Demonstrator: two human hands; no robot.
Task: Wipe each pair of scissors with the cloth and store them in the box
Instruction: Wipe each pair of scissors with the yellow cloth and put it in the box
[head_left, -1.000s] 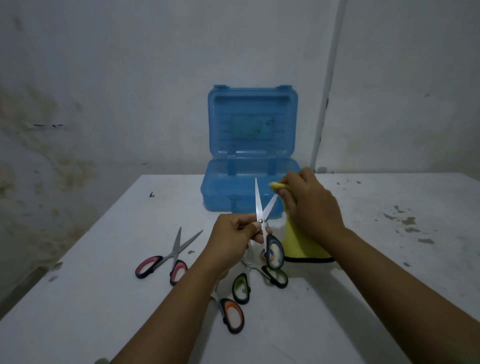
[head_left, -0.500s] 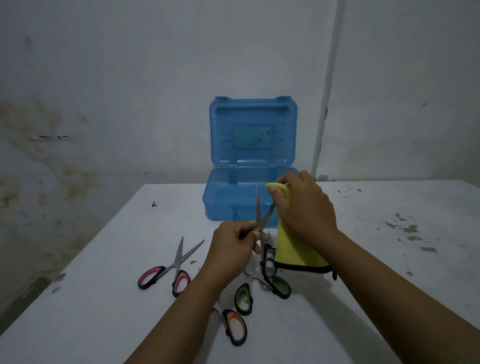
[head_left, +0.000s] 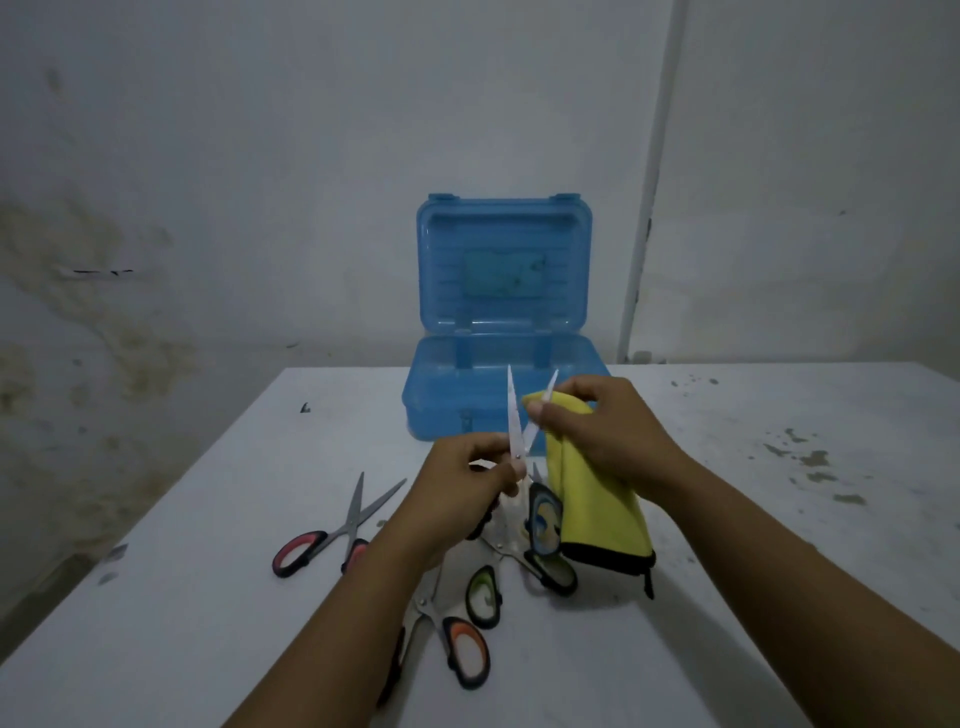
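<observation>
low in the frame, on the white bench (head_left: 208, 597): orange-handled steel scissors (head_left: 460, 649), green-handled scissors (head_left: 485, 592) just above, red-handled scissors (head_left: 332, 535) lying open at centre left. at mid-frame, left hand (head_left: 462, 493) pinching the pivot of upright blue-handled scissors (head_left: 519, 447), blades spread. right hand (head_left: 602, 431) gripping yellow black-edged cloth (head_left: 597, 499) round the right blade, rest hanging down. behind, at centre, open translucent blue plastic box (head_left: 498, 322), lid upright.

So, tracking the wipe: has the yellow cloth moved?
Yes: the yellow cloth slid down the blade, lower against the blue box; the blade tip now shows above it.
</observation>
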